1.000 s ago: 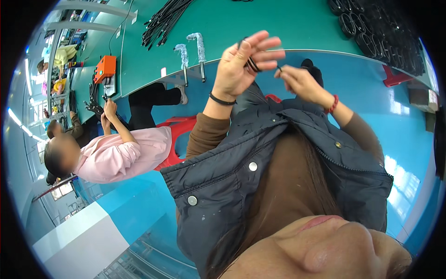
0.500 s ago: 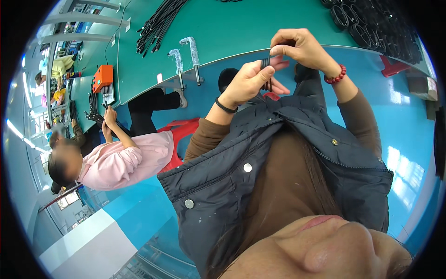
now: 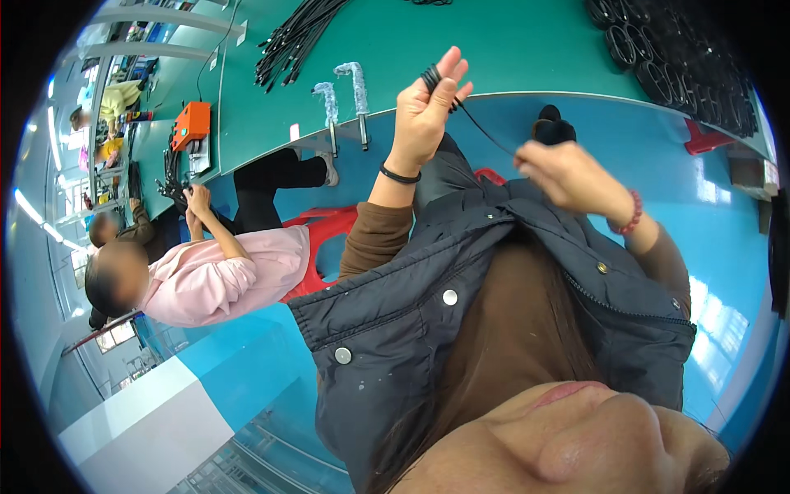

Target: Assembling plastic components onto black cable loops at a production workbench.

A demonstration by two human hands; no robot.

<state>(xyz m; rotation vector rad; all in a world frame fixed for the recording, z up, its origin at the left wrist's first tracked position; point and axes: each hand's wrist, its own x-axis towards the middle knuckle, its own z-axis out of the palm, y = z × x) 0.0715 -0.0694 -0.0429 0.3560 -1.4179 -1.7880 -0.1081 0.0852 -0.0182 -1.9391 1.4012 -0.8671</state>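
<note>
Green table (image 3: 510, 49) lies beyond both hands. Left hand (image 3: 424, 111) is raised, fingers half spread, with a black cable (image 3: 434, 78) coiled around them. Right hand (image 3: 564, 173) is closed, pinching the cable's free end, stretched taut between both hands.

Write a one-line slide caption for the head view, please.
Left hand holds a coiled black cable; right hand pulls its free end.
</note>
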